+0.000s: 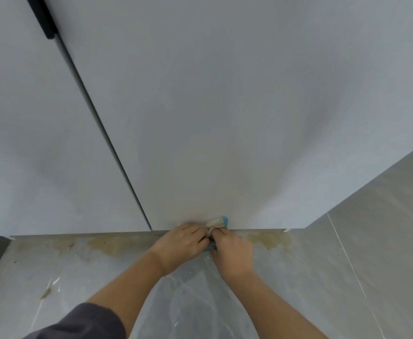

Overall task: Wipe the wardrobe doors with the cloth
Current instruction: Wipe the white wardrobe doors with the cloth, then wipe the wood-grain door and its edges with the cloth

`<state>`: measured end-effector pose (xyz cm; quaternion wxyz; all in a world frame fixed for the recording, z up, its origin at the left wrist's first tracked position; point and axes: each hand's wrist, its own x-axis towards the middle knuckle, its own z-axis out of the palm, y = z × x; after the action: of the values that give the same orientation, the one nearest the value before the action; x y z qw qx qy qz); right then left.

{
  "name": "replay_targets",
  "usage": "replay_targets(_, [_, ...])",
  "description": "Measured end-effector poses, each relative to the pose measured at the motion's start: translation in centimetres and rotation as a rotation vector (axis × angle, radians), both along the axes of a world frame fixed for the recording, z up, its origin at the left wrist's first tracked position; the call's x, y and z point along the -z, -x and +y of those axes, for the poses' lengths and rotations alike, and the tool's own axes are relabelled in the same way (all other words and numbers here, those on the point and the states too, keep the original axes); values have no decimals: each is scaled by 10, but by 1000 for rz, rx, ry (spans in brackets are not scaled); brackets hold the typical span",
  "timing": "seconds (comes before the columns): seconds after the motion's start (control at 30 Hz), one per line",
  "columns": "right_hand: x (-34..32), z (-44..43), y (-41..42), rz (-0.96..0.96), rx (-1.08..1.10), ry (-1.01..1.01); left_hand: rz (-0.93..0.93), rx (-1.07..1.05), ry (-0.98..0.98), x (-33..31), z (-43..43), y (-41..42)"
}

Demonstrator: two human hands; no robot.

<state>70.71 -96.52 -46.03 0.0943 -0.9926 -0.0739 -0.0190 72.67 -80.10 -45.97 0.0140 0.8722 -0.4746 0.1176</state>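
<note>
Two pale grey wardrobe doors fill the view: the right door [225, 106] and the left door [29, 143], split by a dark gap. A small cloth [217, 222], beige with a blue edge, is bunched at the bottom edge of the right door. My left hand [183, 243] and my right hand [232, 250] meet there, fingers curled round the cloth. Most of the cloth is hidden under my fingers.
A black handle [42, 18] runs along the door gap at the top left. Below the doors lies a grey tiled floor [347, 277] with yellowish stains [269, 239] and white specks. The wardrobe's right corner ends at about two thirds across.
</note>
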Motion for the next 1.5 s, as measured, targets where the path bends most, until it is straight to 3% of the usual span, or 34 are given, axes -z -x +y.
replay_targets(0.17, [5, 11, 10, 214, 34, -117, 191, -122, -55, 2, 8, 14])
replay_targets(0.3, [-13, 4, 29, 151, -31, -251, 190, -106, 69, -20, 19, 37])
replay_targets(0.47, [-81, 6, 36, -11, -106, -355, 78, -131, 154, -87, 28, 44])
replay_targets(0.67, [-214, -6, 45, -96, -37, -678, 125, -293, 373, -224, 19, 55])
replay_targets(0.8, [-321, -10, 68, 94, 110, -977, 257, -435, 607, -323, 11, 71])
replay_targets(0.9, [-402, -16, 86, 284, 283, -1318, 514, -621, 890, -405, 3, 87])
replay_targets(1.03, [-519, -22, 118, 420, 405, -1557, 1058, -732, 1283, -534, -10, 110])
replay_targets(1.23, [-666, -34, 179, 447, 454, -1810, 1194, -675, 1268, -705, -36, 165])
replay_targets(1.5, [-830, -97, 247, 388, 344, -1652, 1291, -585, 1158, -851, -86, 210])
